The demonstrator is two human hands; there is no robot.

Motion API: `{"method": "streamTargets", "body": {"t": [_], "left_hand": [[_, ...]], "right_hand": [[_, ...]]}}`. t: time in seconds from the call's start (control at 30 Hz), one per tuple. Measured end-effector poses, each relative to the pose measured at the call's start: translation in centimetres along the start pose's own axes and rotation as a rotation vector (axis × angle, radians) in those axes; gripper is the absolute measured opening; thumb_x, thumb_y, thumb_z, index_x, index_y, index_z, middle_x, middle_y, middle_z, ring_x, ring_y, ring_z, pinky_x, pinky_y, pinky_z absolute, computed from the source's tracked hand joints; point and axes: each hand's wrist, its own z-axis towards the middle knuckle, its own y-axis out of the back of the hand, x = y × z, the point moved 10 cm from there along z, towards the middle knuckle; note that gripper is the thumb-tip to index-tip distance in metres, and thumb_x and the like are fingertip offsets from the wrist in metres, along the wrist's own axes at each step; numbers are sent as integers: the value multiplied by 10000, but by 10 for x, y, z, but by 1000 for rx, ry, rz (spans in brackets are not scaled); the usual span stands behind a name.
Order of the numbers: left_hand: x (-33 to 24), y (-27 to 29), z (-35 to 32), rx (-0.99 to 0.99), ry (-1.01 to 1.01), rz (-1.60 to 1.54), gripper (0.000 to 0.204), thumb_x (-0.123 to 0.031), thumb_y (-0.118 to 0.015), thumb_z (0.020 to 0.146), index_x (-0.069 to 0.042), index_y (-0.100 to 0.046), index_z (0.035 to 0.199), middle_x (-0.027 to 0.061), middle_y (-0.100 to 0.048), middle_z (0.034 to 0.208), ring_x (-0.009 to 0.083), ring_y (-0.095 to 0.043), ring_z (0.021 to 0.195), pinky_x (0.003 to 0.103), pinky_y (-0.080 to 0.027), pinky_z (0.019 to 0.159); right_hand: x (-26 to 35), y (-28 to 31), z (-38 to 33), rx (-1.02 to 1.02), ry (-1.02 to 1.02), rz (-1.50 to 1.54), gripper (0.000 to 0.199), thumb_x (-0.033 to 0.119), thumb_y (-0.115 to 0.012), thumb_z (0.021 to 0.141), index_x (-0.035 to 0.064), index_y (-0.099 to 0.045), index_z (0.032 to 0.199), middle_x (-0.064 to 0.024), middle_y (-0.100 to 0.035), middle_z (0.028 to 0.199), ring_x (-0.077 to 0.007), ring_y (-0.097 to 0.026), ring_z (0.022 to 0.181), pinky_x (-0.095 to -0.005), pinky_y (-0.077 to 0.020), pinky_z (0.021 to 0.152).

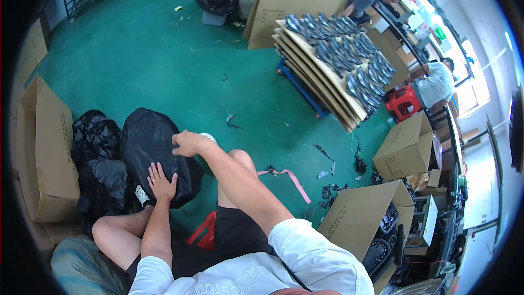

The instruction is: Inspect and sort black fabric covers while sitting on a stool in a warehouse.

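Note:
A large, dark, rounded piece [146,136], like a black cushion or filled cover, stands in front of my knees. Across its lower part lies my left hand [162,184], flat with the fingers spread and a ring on one of them. My right hand [188,143] is at the upper right side of the same piece, its fingers bent and closed together. What those fingers pinch, if anything, is too small to make out. Beside the piece on its left are crumpled black plastic bags [98,147].
An open carton [52,153] stands far left. A blue cart [305,93] carries stacked cardboard sheets with rows of dark glossy parts [341,49]. Cartons [363,207] with black parts, scraps and a pink strip [297,184] lie right. Two people [434,84] work behind.

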Motion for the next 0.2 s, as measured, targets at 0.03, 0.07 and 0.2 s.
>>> {"method": "streamTargets", "body": {"t": [0.03,0.07,0.2], "left_hand": [[3,1,1,21,-10,-9,915,-543,-568,885,-126,-117,1564,80,-44,1642,269,-65,1509,459,-115,1203],[4,7,2,6,-27,-12,915,-543,-568,885,-126,-117,1564,80,-44,1642,269,-65,1509,459,-115,1203],[21,3,1,234,15,-29,1029,-548,-664,824,-160,-72,1571,63,-8,1645,253,-58,1510,451,-128,1210]], "right_hand": [[2,1,-7,-45,15,29,429,307,-693,832,8,-641,1135,-227,-670,1112,-367,-631,1076,-431,-495,928],[2,-1,-15,-65,12,18,429,307,-693,832,8,-641,1135,-227,-670,1112,-367,-631,1076,-431,-495,928],[12,-5,-52,-26,-14,162,410,322,-709,831,26,-650,1108,-225,-672,1083,-349,-638,1064,-432,-484,933]]}}
